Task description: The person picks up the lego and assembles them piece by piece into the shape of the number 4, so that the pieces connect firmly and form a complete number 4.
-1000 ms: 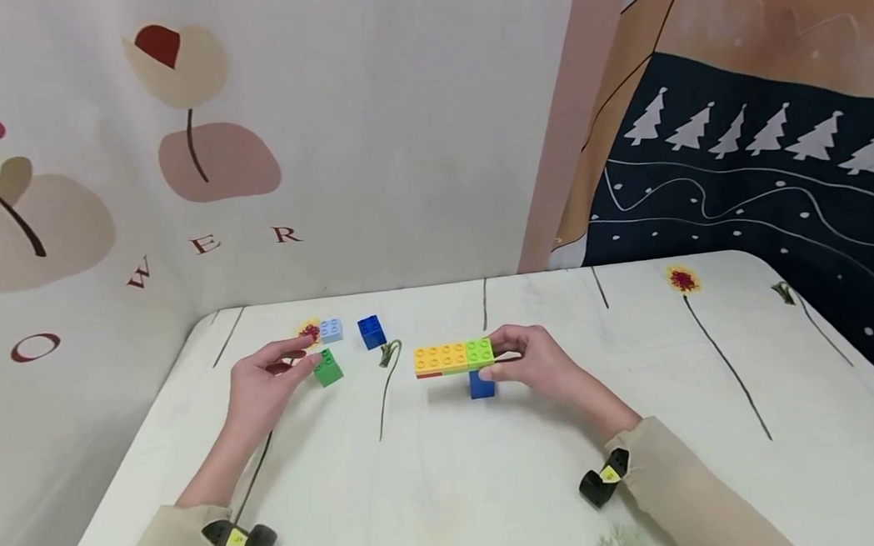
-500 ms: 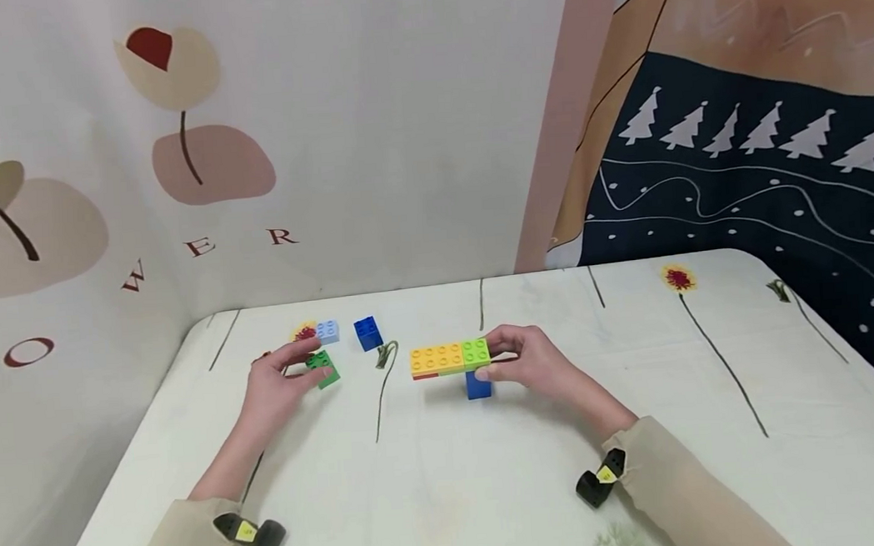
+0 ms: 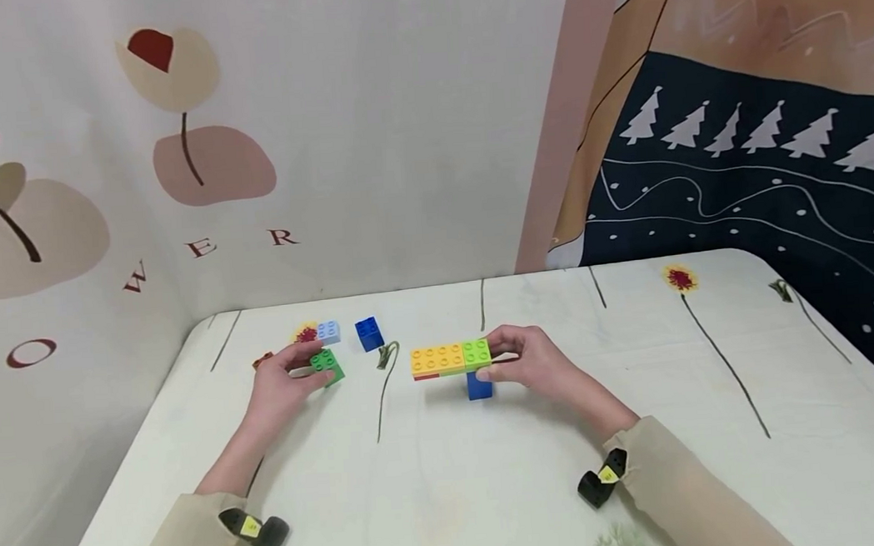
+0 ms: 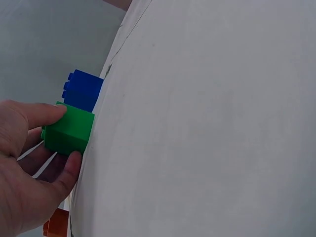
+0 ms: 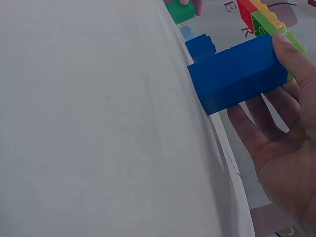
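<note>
My left hand pinches a green toy building brick between thumb and fingers, low at the tabletop; in the left wrist view the green brick stands in front of a dark blue brick. To the right, my right hand grips a built piece by its right end. A yellow plate and a lime-green plate form its top, with red and lime pieces beneath. Stacked blue bricks make its leg, which stands on the table in the right wrist view.
Behind the green brick lie a light blue brick and a dark blue brick. An orange-red brick sits beside my left hand, partly hidden. The flower-printed white cloth covers the table, which meets a curtain at the back.
My left hand has shifted slightly right and lower around the green brick, uncovering the orange-red brick behind it. The right hand and the built piece stay in place.
</note>
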